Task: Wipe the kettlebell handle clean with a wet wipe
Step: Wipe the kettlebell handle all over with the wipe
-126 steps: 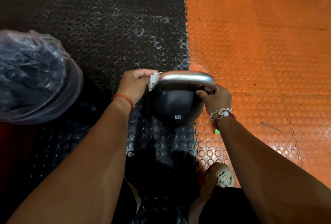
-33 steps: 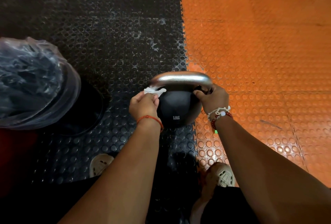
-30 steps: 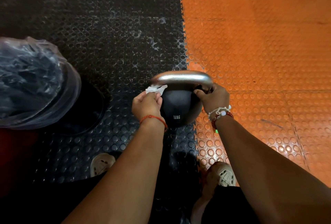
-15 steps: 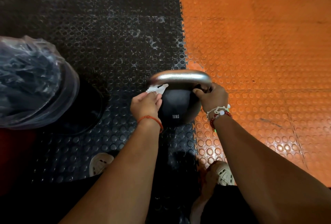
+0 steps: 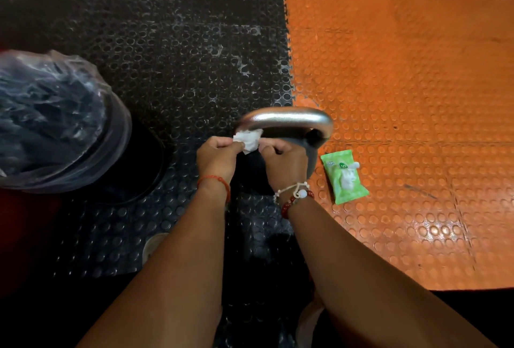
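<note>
A black kettlebell (image 5: pixel 313 158) with a shiny silver handle (image 5: pixel 286 119) stands on the seam between the black and orange floor mats. A crumpled white wet wipe (image 5: pixel 248 139) sits just below the handle's left end. My left hand (image 5: pixel 218 160) pinches the wipe from the left. My right hand (image 5: pixel 283 162) has its fingers curled at the wipe's right edge, over the kettlebell's body. Most of the black body is hidden behind my hands.
A green wet wipe pack (image 5: pixel 345 176) lies on the orange studded mat (image 5: pixel 403 97) just right of the kettlebell. A bin lined with clear plastic (image 5: pixel 55 122) stands at the left on the black studded mat (image 5: pixel 167 41). My shoe (image 5: pixel 153 244) shows below.
My right hand has let go of the handle's right end and come left to the wipe, uncovering the green pack. My left hand still holds the wipe by the handle's left end.
</note>
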The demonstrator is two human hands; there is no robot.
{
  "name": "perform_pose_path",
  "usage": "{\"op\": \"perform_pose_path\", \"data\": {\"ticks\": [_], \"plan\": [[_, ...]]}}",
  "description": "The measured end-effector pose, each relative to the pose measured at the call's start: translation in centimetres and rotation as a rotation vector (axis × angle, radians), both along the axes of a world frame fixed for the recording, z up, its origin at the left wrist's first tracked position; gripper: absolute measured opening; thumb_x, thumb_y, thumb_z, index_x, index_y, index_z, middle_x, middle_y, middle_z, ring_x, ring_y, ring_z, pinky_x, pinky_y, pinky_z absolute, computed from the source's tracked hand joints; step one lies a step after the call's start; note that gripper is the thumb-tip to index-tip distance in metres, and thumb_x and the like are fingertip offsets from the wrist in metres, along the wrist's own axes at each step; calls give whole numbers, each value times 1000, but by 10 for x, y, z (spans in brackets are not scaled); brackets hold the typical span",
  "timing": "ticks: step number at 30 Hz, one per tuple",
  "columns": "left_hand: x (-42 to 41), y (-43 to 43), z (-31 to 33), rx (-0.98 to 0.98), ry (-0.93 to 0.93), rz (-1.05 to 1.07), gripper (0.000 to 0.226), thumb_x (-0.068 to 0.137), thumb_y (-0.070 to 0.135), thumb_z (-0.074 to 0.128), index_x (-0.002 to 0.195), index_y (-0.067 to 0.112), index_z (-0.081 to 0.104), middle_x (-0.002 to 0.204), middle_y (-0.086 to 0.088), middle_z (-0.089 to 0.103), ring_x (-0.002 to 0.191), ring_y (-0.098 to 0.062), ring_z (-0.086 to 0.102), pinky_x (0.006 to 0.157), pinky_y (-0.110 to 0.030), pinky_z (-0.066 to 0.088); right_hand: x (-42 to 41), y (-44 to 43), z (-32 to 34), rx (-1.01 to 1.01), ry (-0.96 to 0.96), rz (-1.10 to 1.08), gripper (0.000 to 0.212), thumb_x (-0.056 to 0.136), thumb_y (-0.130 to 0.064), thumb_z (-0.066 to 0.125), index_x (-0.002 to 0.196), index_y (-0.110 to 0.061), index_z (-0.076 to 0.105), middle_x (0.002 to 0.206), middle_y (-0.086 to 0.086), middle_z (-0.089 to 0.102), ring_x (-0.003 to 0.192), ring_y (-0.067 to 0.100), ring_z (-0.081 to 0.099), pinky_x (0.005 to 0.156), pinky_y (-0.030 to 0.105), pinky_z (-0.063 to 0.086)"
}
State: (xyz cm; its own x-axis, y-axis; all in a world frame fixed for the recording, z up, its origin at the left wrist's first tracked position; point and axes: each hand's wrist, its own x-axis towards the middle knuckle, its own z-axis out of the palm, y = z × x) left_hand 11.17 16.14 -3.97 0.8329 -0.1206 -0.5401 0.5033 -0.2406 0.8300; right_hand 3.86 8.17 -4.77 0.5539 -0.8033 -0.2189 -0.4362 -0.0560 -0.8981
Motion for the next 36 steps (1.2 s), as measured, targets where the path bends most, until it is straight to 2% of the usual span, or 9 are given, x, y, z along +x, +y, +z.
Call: {"op": "perform_pose_path", "data": {"ticks": [3, 7, 13, 18, 22, 26, 28, 30, 36], "plan": [[3, 8, 0, -46, 62, -33, 10, 81, 9, 68, 89, 15, 67, 76, 5, 64, 67, -4, 56, 46, -7, 42, 9, 3, 0, -13, 5, 53, 18, 85, -9, 62, 97, -10, 75, 91, 0, 74, 81, 4, 64, 74, 6, 46], [3, 11, -5, -69, 67, -62, 7, 79, 13, 73, 84, 15, 68, 80, 3, 68, 69, -4, 60, 58, -15, 47, 15, 8, -1, -152, 57, 66, 20, 84, -10, 63, 99, -12, 74, 100, 2, 71, 89, 13, 65, 76, 12, 43], [1, 4, -8, -72, 32, -57, 10, 78, 16, 76, 76, 13, 66, 66, 6, 62, 56, -1, 52, 47, -6, 42, 6, 13, 5, -337, 50, -200, 14, 79, -12, 64, 86, -15, 76, 88, 3, 72, 80, 19, 66, 65, 11, 34], [4, 10, -10, -151, 98, -83, 4, 80, 15, 72, 79, 12, 69, 66, 5, 66, 51, 2, 57, 49, -13, 44, 13, 22, 4, -221, 54, -74, 17, 82, -14, 64, 94, -15, 76, 95, 0, 74, 87, 11, 67, 75, 11, 42], [10, 18, -21, -145, 172, 37, 14, 86, 16, 58, 83, 22, 70, 77, 6, 67, 69, -6, 55, 62, -21, 42, 25, 15, -1, -118, -1, -124, 18, 82, -10, 61, 91, -7, 75, 90, 6, 74, 84, 15, 65, 79, 21, 47], [10, 18, -30, -218, 260, 35, 28, 95, 12, 45, 112, 20, 66, 102, 5, 66, 98, -10, 59, 83, -29, 46, 28, 10, -6, -11, 19, -108, 16, 82, -9, 62, 89, -4, 75, 86, 7, 73, 81, 14, 64, 81, 29, 51], [11, 14, -34, -221, 274, 4, 32, 95, 13, 43, 115, 24, 65, 104, 8, 66, 103, -11, 58, 84, -30, 45, 33, 8, -4, 100, -19, -156, 15, 81, -8, 62, 75, -12, 75, 71, 4, 69, 72, 15, 61, 75, 32, 51], [13, 11, -38, -217, 285, -39, 36, 95, 12, 40, 118, 25, 64, 108, 7, 67, 107, -13, 58, 84, -32, 45, 33, 10, 0, 251, -100, -206, 29, 81, -3, 61, 60, -21, 70, 59, 1, 62, 66, 13, 56, 71, 34, 50], [15, 9, -43, -209, 303, -85, 39, 93, 9, 41, 121, 23, 65, 117, 3, 68, 111, -15, 60, 83, -31, 47, 27, 7, -12, 271, -59, -166, 40, 81, 0, 55, 59, -31, 68, 69, -7, 69, 77, 13, 65, 87, 40, 55]]}}
